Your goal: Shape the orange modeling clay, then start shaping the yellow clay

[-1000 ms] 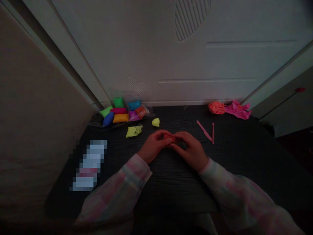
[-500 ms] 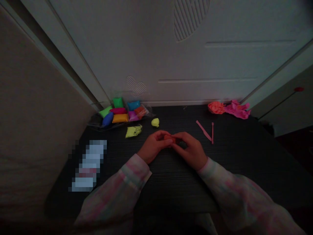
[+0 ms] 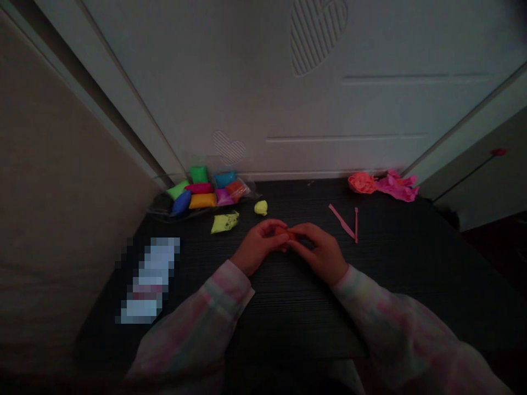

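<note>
"At the middle of a dark table [image 3: 288, 307], a small orange-red lump [image 3: 282, 232] is sitting between a person's two bare hands," the first speaker is saying.

"And how are the hands holding it?" the second is asking.

"The left hand [image 3: 258, 247] is closing its thumb and fingers on the lump, and the right hand [image 3: 323, 253] is pinching its other end. The fingers are covering much of it, so its full shape is staying hard to tell."

"What is lying nearest?"

"Beyond the left hand, a yellow lump [image 3: 261, 208] is resting near an opened yellow packet [image 3: 224, 223]. Behind them, a clear bag [image 3: 248, 189] is holding packets in green, blue, orange, purple and other colors."

"And on the right?"

"Two pink tools, a flat one [image 3: 342, 222] and a slim rod [image 3: 356, 225], are lying with their near ends close together. Farther back, a crumpled orange piece [image 3: 362, 183] is sitting beside a crumpled pink piece [image 3: 398, 186], by a white panel [image 3: 247, 88]."

"The far left?"

"A pale, pixelated item [image 3: 151, 277] is lying near the left sleeve [image 3: 197, 312]; its details are being masked."
</note>
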Demonstrator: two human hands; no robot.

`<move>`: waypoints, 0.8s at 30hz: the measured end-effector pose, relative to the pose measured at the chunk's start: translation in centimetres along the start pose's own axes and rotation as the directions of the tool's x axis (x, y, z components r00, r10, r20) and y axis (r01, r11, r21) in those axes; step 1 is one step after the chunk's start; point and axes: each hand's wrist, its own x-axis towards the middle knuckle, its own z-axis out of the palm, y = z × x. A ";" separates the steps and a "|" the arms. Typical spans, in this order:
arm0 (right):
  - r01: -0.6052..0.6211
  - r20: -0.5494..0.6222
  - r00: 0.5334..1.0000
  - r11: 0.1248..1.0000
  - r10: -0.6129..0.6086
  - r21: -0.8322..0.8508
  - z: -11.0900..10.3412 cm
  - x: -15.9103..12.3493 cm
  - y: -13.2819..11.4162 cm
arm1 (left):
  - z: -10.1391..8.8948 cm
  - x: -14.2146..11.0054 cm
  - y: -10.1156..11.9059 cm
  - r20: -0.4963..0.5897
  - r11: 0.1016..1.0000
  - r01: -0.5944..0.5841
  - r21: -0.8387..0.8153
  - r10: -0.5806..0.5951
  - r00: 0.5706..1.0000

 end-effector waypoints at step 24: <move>-0.187 0.040 0.982 0.969 0.183 0.159 -0.4 0.3 0.6 | -0.3 -0.3 0.2 0.020 0.909 -0.181 0.376 0.187 0.982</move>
